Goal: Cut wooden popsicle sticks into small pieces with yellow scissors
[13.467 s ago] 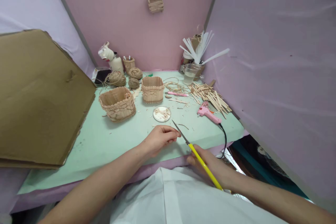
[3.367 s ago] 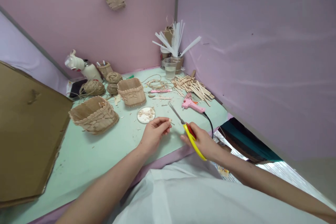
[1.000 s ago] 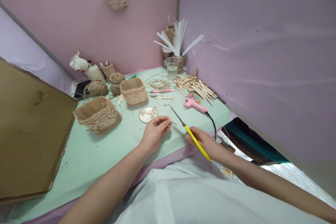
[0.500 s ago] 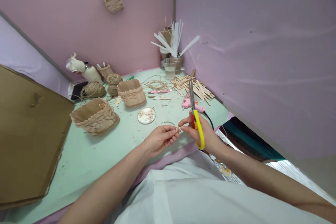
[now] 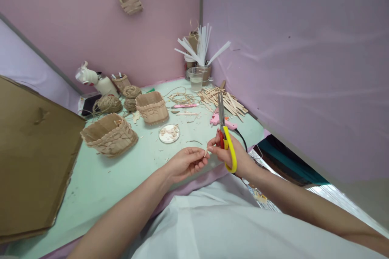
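Observation:
Between the thumb and fingers of my left hand [image 5: 188, 164] is a small pale sliver of wood [image 5: 206, 152]. My right hand [image 5: 234, 156] holds scissors [image 5: 230, 149] with yellow and red handles, blades pointing up and away from me. Its thumb and fingertip are at the sliver, close to my left fingertips. Just beyond my hands lies a round white dish [image 5: 169, 134] with small wood bits in it. A pink glue gun [image 5: 223, 121] rests behind the scissors, partly covered by them.
Two wooden baskets [image 5: 109, 134] [image 5: 152, 107] stand at the left, with twine balls [image 5: 107, 104] behind. A pile of flat wooden sticks [image 5: 225, 99] lies at the back right, near a clear cup [image 5: 196, 79] of liquid. A cardboard sheet [image 5: 36, 158] leans at far left.
The sliver shows a little more between my fingertips, and my right fingers have shifted slightly. The scissors stay in my right hand, and the things on the table have not moved.

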The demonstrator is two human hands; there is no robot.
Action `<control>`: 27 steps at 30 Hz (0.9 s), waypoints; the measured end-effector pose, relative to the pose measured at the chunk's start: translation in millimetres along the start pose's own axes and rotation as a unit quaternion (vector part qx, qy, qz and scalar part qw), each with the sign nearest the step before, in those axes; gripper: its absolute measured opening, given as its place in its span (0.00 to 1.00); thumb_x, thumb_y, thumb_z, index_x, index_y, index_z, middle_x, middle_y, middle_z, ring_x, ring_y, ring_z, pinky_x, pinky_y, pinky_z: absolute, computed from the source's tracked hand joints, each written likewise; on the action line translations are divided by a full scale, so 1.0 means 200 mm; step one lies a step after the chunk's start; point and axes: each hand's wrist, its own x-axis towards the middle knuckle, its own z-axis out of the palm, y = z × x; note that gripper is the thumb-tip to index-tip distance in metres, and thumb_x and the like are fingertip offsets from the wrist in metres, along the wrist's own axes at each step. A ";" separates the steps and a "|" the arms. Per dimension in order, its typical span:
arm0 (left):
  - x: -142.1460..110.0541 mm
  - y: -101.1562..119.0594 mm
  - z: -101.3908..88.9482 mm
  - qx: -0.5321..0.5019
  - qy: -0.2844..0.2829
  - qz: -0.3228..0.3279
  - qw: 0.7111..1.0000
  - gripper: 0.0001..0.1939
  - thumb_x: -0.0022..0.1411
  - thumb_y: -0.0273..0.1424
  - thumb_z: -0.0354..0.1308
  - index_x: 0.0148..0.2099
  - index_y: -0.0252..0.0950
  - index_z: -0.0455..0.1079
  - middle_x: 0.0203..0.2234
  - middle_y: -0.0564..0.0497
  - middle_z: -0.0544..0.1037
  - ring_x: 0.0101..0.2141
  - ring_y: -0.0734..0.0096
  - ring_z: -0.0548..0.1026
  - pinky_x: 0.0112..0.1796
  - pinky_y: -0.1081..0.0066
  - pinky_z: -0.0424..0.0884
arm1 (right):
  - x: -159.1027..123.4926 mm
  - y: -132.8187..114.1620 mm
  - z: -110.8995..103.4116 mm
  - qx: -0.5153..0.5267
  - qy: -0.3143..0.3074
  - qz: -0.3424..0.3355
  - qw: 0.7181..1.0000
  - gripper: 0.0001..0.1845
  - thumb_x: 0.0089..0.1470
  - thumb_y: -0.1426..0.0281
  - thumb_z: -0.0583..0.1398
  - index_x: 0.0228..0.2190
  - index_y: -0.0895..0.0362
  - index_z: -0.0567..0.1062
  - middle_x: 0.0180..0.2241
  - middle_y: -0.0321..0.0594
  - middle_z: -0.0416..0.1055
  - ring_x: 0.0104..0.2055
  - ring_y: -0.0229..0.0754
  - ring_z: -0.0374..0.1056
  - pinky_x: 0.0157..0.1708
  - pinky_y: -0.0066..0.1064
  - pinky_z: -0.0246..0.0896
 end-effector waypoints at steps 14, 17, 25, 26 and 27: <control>0.01 0.07 -0.02 0.063 0.170 0.195 0.964 0.11 0.50 0.33 0.62 0.33 0.30 0.71 0.25 0.50 0.73 0.24 0.83 0.68 0.26 0.82 0.64 | -0.12 -0.01 -0.02 -0.148 -0.126 0.065 0.979 0.18 0.51 0.54 0.53 0.25 0.54 0.55 0.24 0.29 0.54 0.26 0.34 0.51 0.25 0.27 0.50; 0.00 0.08 -0.02 0.068 0.181 0.201 0.960 0.10 0.50 0.33 0.62 0.33 0.30 0.71 0.24 0.50 0.73 0.23 0.83 0.68 0.26 0.81 0.64 | -0.13 -0.02 -0.01 -0.149 -0.154 0.080 0.973 0.19 0.52 0.52 0.52 0.25 0.54 0.55 0.24 0.30 0.54 0.26 0.34 0.51 0.26 0.27 0.51; -0.01 0.08 -0.03 0.087 0.201 0.191 0.957 0.11 0.49 0.35 0.61 0.30 0.32 0.69 0.21 0.53 0.71 0.20 0.84 0.65 0.22 0.81 0.59 | -0.14 -0.05 -0.01 -0.129 -0.186 0.101 0.969 0.22 0.53 0.48 0.47 0.26 0.55 0.55 0.24 0.30 0.52 0.26 0.35 0.50 0.27 0.27 0.51; -0.01 0.08 -0.03 0.091 0.202 0.189 0.957 0.10 0.49 0.35 0.61 0.30 0.32 0.69 0.21 0.54 0.71 0.20 0.84 0.64 0.22 0.81 0.58 | -0.14 -0.05 -0.01 -0.125 -0.188 0.100 0.969 0.22 0.52 0.48 0.48 0.26 0.55 0.56 0.24 0.30 0.52 0.27 0.35 0.50 0.27 0.27 0.51; -0.01 0.08 -0.03 0.095 0.203 0.188 0.956 0.10 0.49 0.35 0.61 0.29 0.32 0.68 0.20 0.54 0.70 0.20 0.84 0.64 0.22 0.81 0.58 | -0.14 -0.05 -0.01 -0.120 -0.193 0.099 0.969 0.22 0.52 0.48 0.49 0.26 0.55 0.56 0.24 0.30 0.52 0.27 0.35 0.50 0.27 0.27 0.52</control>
